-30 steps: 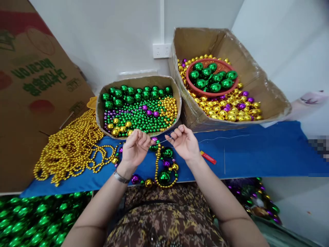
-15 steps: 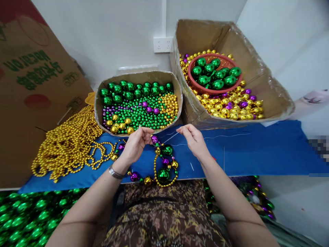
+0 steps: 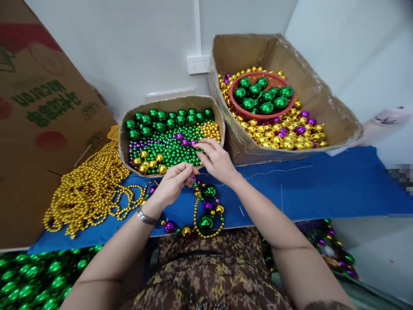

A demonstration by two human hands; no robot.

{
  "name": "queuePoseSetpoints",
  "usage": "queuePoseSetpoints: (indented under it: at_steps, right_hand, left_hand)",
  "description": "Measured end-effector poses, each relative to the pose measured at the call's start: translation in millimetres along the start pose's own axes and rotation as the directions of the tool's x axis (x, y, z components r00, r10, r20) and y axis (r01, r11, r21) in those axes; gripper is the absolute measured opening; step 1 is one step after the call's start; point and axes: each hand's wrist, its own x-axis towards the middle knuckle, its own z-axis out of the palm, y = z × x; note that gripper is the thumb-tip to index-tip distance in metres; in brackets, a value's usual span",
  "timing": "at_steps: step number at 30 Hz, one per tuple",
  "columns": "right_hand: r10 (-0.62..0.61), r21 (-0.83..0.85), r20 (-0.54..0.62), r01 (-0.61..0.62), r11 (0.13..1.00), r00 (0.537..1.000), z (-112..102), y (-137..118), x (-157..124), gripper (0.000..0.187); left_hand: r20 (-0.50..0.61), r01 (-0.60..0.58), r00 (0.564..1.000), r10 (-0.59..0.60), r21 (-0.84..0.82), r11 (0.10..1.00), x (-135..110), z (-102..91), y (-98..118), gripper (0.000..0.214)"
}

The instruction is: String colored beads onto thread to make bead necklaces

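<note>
My left hand (image 3: pixel 172 185) is pinched shut on the end of a bead strand (image 3: pixel 206 209) of green, purple and gold balls that lies looped on the blue table cover (image 3: pixel 322 185). My right hand (image 3: pixel 215 160) reaches over the front rim of the near cardboard box (image 3: pixel 124 133), its fingers curled down among the small green beads (image 3: pixel 171 148) near the purple ones. Whether the right fingers grip a bead is hidden. A thin thread (image 3: pixel 274 171) trails off to the right across the cover.
A larger cardboard box (image 3: pixel 335 116) at the back right holds gold and purple balls and a red bowl (image 3: pixel 262 113) of green balls. Gold bead strings (image 3: pixel 87 189) pile at left beside a leaning carton (image 3: pixel 41 112). Green balls (image 3: pixel 35 280) lie below left.
My right hand let the thread go slack and moved forward and left into the near box. My left hand stayed at the strand's end.
</note>
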Motion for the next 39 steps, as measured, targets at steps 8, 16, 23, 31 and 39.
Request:
queuePoseSetpoints:
  at_steps: [8, 16, 23, 31, 39]
  right_hand:
    - [0.164, 0.291, 0.273, -0.244, 0.925, 0.948, 9, -1, -47, 0.021]
    - [0.2, 0.245, 0.224, -0.253, 0.936, 0.954, 8, -1, -55, 0.022]
    - [0.29, 0.318, 0.249, -0.361, 0.877, 0.924, 12, -10, -68, 0.019]
    - [0.363, 0.331, 0.205, -0.414, 0.848, 0.909, 35, -15, -61, 0.025]
    - [0.209, 0.048, 0.076, -0.213, 0.976, 0.975, 36, -12, -59, 0.016]
  left_hand:
    - [-0.03, 0.009, 0.999, -0.011, -0.056, 0.998, 0, -2.0, -1, 0.023]
    - [-0.044, 0.016, 0.999, -0.018, -0.034, 0.999, -2, -4.2, -2, 0.022]
    - [-0.044, 0.017, 0.999, -0.017, 0.019, 1.0, 0, -1.9, 3, 0.028]
    - [0.014, -0.053, 0.999, 0.051, 0.155, 0.987, -1, -1.0, 0, 0.027]
    - [0.009, -0.093, 0.996, 0.093, 0.234, 0.968, -4, -1.4, 1, 0.026]
